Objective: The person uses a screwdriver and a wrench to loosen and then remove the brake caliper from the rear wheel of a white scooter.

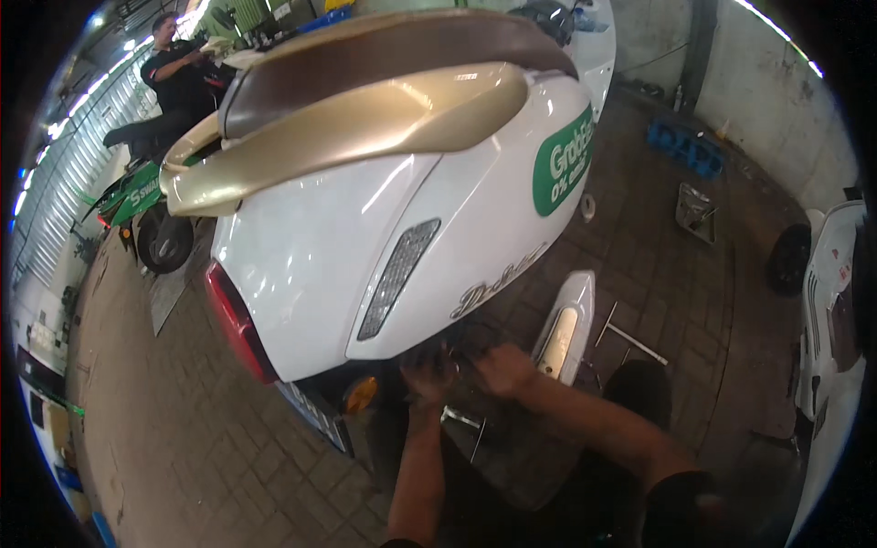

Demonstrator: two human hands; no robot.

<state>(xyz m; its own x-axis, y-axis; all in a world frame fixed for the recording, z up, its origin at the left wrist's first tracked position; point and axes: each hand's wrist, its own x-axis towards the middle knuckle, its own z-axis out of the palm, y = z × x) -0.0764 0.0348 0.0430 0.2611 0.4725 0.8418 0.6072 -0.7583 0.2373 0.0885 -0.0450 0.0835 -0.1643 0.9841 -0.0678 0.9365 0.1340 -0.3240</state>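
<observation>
A white scooter [311, 265] stands in front of me, with a brown seat [393, 64] and a gold grab rail [365, 137]. Under the lower edge of its side, my left hand [427, 374] and my right hand [501, 368] work close together in shadow. Both hands have curled fingers, and whatever they grip is too dark to make out. Left of my left hand is an orange turn signal [361, 395], beside the number plate [315, 418]. A red tail light [240, 320] sits at the rear corner.
A metal T-handle wrench [464, 419] is below my hands; another T-handle tool [635, 336] lies right of a loose white-and-gold panel [565, 324]. A metal tray [696, 215] and blue crate [685, 151] are farther off. Another scooter [831, 310] stands right; a person [178, 78] stands far left.
</observation>
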